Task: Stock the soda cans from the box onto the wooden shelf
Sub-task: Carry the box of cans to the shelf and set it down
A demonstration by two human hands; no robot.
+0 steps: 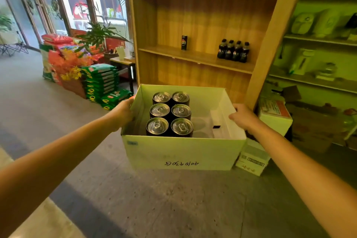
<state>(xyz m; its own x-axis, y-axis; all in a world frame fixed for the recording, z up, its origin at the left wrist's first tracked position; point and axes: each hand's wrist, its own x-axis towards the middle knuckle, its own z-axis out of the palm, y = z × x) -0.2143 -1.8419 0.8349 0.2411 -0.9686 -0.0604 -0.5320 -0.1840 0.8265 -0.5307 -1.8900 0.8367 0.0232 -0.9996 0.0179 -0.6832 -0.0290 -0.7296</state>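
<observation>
Cardboard box [179, 152], clamped by your left hand [124, 113] and right hand [242, 117]: keep it level, cans [181, 111] upright inside.

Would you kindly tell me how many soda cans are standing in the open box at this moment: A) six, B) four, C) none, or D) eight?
A: the tops of six cans show inside the box, set in two columns of three toward its left side, with the right side of its floor bare.
</observation>
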